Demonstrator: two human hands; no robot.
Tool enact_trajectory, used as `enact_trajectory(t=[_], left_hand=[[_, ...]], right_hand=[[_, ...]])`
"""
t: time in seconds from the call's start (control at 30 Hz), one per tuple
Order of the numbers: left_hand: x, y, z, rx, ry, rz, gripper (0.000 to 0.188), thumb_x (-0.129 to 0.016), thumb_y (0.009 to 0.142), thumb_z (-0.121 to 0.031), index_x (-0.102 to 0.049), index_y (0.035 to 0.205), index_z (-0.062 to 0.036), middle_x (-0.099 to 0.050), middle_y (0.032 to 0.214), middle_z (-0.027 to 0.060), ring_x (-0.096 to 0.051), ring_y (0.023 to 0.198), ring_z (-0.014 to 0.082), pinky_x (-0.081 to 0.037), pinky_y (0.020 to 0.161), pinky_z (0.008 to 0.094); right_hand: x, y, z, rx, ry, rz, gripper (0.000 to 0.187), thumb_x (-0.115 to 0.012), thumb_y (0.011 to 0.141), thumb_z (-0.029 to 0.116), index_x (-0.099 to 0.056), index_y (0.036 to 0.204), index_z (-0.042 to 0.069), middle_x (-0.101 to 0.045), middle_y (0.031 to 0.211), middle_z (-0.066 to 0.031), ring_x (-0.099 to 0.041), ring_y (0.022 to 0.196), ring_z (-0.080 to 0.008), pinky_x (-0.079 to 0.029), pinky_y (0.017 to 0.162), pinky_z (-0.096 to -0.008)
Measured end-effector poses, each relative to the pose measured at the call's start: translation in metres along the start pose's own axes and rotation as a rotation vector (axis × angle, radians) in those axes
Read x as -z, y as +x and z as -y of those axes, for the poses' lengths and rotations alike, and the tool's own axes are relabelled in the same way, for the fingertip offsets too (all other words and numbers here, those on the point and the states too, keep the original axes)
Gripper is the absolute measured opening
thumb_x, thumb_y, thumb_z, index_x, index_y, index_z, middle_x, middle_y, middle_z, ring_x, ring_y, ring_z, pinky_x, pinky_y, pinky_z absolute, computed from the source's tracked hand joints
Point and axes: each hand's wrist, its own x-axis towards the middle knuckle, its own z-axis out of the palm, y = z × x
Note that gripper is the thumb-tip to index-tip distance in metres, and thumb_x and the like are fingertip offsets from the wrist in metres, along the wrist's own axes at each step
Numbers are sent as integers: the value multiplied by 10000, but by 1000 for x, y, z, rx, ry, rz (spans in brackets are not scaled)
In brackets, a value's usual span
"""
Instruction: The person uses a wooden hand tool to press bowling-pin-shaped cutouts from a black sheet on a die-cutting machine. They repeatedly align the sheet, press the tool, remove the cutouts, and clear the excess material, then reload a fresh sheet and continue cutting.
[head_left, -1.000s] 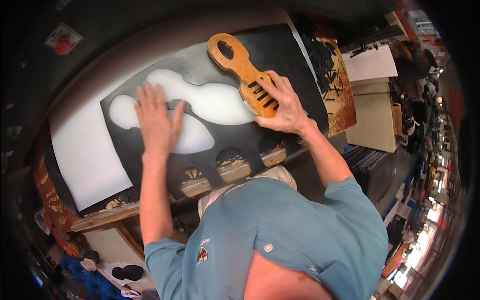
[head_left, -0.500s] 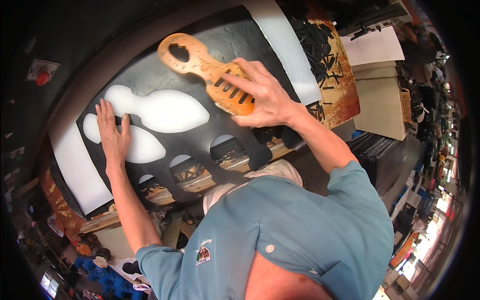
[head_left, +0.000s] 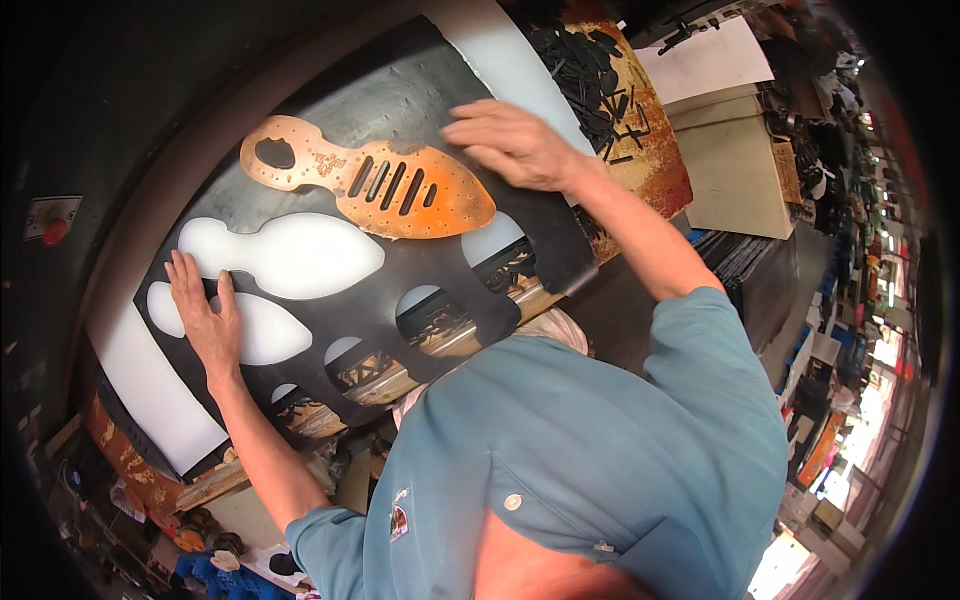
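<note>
A black sheet (head_left: 360, 95), probably rubber, lies over a white board (head_left: 150, 380). On the sheet rests an orange-brown, sole-shaped cutting die (head_left: 335, 178) with a row of slots and a hole at its narrow end. My right hand (head_left: 520, 147) is off the die, just beyond its wide end, fingers stretched and holding nothing. My left hand (head_left: 213, 325) lies flat on the sheet, its fingers spread across a small sole-shaped cutout. Beside them is a larger sole-shaped cutout (head_left: 312, 255) showing white. Several cut bays run along the sheet's near edge.
A dark machine body (head_left: 110, 110) with a red button (head_left: 54, 231) borders the left and far side. Black scraps (head_left: 575, 75) lie on a rusty metal plate (head_left: 660, 150) at the right. Further right stand a beige box (head_left: 730, 185) and stacked black sheets (head_left: 735, 260).
My right hand has let go of the cutting die and drawn back to its right. The die now lies beside the larger cutout. My left hand stays on the sheet.
</note>
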Motion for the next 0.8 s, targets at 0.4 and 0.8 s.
enact_trajectory(t=[0.4,0.8], left_hand=[[-7,19,-51,-39,-18,-123,591,-710,1025,-181,-527,1558,-2,-432,1672,272,-331,1596,460,-237,1302,603],[-32,37,-105,-42,-73,-69,515,-709,1018,-165,-605,1473,53,-525,1602,262,-428,1538,455,-328,1291,525]], right_hand=[[-36,24,93,-251,-183,67,947,-941,720,401,-577,1472,-45,-537,1492,-319,-559,1322,-456,-495,1097,-527],[-29,42,48,-54,-15,48,845,-915,607,217,-665,1399,58,-559,1445,-272,-587,1108,-393,-551,983,-472]])
